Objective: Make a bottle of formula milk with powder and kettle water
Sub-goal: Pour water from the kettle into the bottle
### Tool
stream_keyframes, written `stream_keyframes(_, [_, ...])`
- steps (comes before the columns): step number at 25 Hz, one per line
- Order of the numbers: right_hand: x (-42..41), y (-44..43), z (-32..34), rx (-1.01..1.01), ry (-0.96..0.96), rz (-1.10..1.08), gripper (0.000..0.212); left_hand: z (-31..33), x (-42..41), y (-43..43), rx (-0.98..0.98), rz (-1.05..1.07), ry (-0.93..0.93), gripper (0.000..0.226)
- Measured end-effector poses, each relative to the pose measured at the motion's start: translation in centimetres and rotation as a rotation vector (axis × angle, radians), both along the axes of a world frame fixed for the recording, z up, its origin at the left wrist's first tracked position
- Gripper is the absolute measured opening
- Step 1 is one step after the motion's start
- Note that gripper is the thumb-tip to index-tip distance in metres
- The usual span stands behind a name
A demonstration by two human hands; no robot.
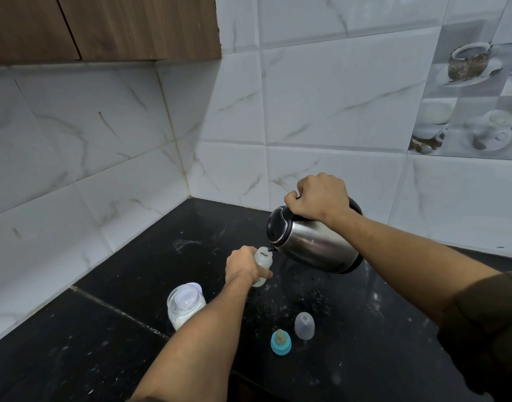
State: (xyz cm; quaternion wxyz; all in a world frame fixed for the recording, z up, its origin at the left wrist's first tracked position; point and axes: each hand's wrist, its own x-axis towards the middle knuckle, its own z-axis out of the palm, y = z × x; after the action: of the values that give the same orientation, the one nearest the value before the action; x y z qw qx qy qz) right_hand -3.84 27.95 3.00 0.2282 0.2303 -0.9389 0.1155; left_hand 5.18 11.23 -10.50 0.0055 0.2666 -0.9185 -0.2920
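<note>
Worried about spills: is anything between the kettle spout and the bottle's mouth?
Nothing visible. The kettle, tilted in the right hand, has its spout at the open mouth of the bottle that the left hand grips.

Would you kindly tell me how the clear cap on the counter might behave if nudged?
The clear cap looks like thin hollow plastic, so it is probably very light and would slide easily on the glossy counter. It stands upright, dome up, so a push near the top may tip it. Being round, it would then likely roll.
</note>
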Motion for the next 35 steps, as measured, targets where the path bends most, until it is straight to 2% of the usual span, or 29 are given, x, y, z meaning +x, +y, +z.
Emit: stream_keyframes(35, [-0.3, -0.34, 0.02, 0.019, 0.015, 0.006, 0.04, -0.4, -0.52, -0.27, -0.003, 0.002, 0.003, 0.054])
